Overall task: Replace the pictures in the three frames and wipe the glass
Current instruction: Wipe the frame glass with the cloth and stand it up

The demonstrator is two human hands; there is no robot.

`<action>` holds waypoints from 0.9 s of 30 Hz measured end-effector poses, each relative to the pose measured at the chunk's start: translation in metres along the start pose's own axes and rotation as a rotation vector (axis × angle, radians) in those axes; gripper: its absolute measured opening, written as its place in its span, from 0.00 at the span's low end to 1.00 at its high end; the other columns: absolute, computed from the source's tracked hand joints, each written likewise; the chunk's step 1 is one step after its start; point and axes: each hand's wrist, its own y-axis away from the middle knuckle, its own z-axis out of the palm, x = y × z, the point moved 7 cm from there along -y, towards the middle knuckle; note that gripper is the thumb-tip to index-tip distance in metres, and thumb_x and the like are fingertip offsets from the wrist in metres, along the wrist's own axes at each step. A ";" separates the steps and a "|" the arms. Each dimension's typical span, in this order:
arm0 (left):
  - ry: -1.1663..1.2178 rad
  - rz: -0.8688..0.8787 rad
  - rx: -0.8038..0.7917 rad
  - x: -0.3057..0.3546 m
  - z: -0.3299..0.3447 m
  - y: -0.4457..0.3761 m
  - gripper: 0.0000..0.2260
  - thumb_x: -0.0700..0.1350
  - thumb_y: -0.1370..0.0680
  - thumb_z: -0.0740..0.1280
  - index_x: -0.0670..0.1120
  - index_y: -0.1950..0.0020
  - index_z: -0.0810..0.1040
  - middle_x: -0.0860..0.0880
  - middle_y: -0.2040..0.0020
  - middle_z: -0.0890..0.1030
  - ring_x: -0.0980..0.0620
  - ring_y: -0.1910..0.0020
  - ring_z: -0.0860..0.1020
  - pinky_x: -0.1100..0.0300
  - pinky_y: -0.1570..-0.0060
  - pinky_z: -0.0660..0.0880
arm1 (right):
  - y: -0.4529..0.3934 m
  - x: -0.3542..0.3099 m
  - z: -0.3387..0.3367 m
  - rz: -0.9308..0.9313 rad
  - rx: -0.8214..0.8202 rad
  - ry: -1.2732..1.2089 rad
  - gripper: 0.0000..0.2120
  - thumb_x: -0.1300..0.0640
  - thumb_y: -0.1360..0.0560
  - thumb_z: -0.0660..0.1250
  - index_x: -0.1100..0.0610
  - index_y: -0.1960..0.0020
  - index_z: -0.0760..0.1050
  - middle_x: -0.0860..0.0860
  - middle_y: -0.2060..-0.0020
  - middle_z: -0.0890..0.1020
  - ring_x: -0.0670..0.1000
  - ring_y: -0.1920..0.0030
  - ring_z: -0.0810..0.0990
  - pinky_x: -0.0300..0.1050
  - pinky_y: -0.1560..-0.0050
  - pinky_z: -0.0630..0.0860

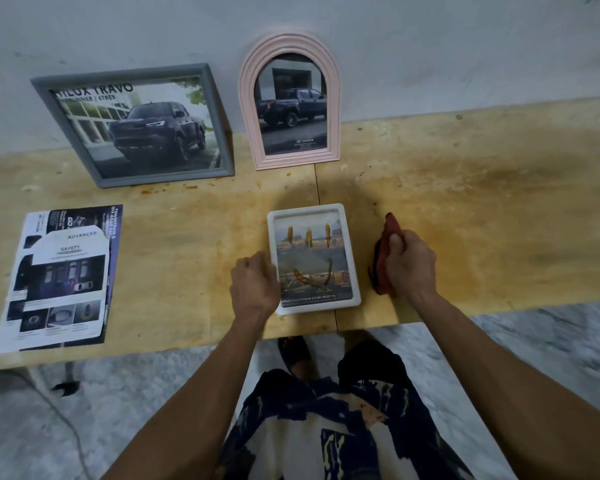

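Note:
A small white frame (pixel 313 258) lies flat near the table's front edge with a picture under its glass. My left hand (pixel 254 285) rests at its left edge, fingers curled against the rim. To the right of the frame, my right hand (pixel 409 264) grips a red cloth (pixel 383 261) that touches the table. A grey frame (pixel 132 124) with a dark pickup picture leans on the wall at the back left. A pink arched frame (pixel 290 102) with another pickup picture leans beside it.
Loose printed brochure pages (pixel 59 275) lie on the left of the wooden table (pixel 482 202). The wall stands right behind the table. The table's front edge runs just below the white frame, with marble floor and my legs beneath.

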 end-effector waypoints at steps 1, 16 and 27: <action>-0.057 0.000 0.012 -0.004 0.000 -0.002 0.17 0.51 0.18 0.60 0.47 0.32 0.73 0.40 0.37 0.74 0.36 0.38 0.71 0.44 0.47 0.73 | 0.002 -0.004 -0.002 0.004 0.027 -0.033 0.13 0.53 0.17 0.55 0.59 0.43 0.75 0.56 0.57 0.81 0.57 0.60 0.75 0.45 0.62 0.65; -0.254 0.145 0.182 -0.006 0.025 -0.010 0.20 0.54 0.16 0.54 0.57 0.23 0.63 0.43 0.24 0.63 0.37 0.30 0.63 0.38 0.35 0.61 | -0.017 -0.070 0.043 -0.459 0.086 0.072 0.11 0.57 0.22 0.62 0.58 0.43 0.79 0.56 0.48 0.76 0.55 0.54 0.77 0.44 0.59 0.73; -0.286 0.164 0.247 -0.013 0.027 -0.010 0.20 0.54 0.16 0.52 0.59 0.22 0.60 0.48 0.25 0.64 0.42 0.32 0.63 0.43 0.38 0.60 | -0.010 -0.053 0.090 -0.607 0.089 0.439 0.18 0.52 0.18 0.54 0.58 0.34 0.73 0.61 0.31 0.67 0.63 0.38 0.61 0.58 0.38 0.64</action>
